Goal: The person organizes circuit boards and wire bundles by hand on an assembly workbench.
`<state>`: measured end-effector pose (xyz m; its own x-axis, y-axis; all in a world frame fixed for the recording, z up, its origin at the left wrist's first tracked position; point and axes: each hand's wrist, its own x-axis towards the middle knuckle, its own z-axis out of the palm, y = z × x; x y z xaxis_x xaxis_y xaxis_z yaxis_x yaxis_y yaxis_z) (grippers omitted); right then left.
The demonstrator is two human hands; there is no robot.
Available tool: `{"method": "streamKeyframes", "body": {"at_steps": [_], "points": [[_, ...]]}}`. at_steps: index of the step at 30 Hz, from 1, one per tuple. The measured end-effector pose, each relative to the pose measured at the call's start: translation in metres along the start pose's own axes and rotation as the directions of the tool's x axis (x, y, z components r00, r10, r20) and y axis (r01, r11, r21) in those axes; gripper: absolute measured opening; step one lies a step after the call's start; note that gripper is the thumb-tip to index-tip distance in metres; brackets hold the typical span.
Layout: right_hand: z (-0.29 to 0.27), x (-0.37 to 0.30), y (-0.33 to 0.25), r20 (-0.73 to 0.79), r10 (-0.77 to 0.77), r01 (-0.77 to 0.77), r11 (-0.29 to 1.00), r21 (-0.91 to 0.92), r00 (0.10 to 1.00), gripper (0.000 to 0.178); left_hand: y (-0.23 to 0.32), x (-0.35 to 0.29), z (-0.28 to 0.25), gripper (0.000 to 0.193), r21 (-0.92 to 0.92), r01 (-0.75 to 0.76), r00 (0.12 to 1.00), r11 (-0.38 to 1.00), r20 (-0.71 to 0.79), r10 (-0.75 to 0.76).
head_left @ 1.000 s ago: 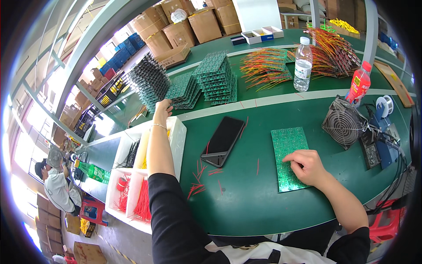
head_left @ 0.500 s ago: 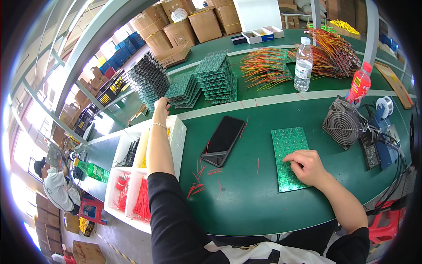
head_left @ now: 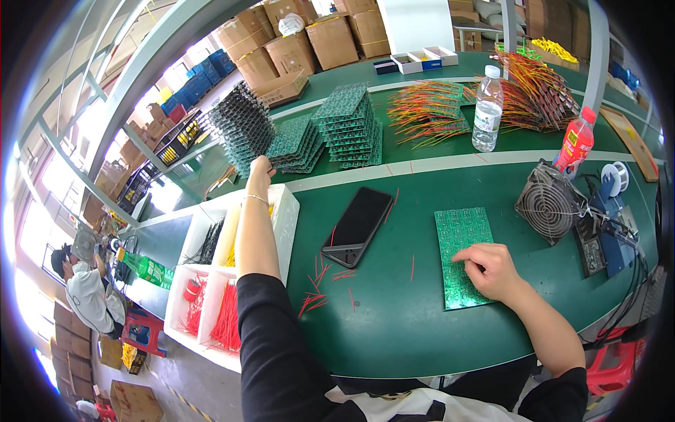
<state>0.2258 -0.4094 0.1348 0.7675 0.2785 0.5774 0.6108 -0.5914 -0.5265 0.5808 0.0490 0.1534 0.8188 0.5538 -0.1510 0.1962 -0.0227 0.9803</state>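
Observation:
My left arm is stretched forward over the foam tray. My left hand (head_left: 260,171) is at the near edge of the stacked circuit boards (head_left: 292,143), between a tall dark stack (head_left: 241,128) and a lower green one; its fingertips are hidden. On the green mat lies a single green circuit board panel (head_left: 464,228). My right hand (head_left: 489,271) rests on this panel's lower right part, fingers curled in and the index fingertip on its surface. Whether anything small sits in those fingers cannot be seen. Short red wires (head_left: 314,302) lie loose left of the panel.
A black phone (head_left: 357,226) lies mid-table. The white foam tray (head_left: 285,218) holds red, black and yellow wires. A fan (head_left: 548,200) and wire-spool device (head_left: 612,211) stand at right, near a red bottle (head_left: 576,141) and clear water bottle (head_left: 486,112). Another person (head_left: 91,292) sits far left.
Both my hands stay in nearly the same places. The view has shifted very slightly, and the person at far left has changed head and arm position a little.

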Motion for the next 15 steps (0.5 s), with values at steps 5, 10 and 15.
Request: {"method": "streamKeyframes", "body": {"at_steps": [5, 10, 15], "points": [[0.001, 0.001, -0.001, -0.01, -0.025, 0.025, 1.0, 0.005, 1.0, 0.015, 0.008, 0.003, -0.005, 0.021, 0.117, -0.003, 0.995, 0.993, -0.101, 0.015], [0.001, -0.001, -0.001, -0.03, 0.002, -0.002, 1.0, 0.007, 1.0, 0.017, 0.018, -0.047, 0.001, 0.065, 0.362, -0.607, 0.615, 0.707, -0.35, 0.707], [0.005, -0.001, 0.001, -0.018, 0.014, -0.013, 1.0, 0.025, 1.0, 0.018, 0.037, -0.065, -0.007, 0.078, 0.413, -0.699, 0.508, 0.584, -0.287, 0.812]]}}
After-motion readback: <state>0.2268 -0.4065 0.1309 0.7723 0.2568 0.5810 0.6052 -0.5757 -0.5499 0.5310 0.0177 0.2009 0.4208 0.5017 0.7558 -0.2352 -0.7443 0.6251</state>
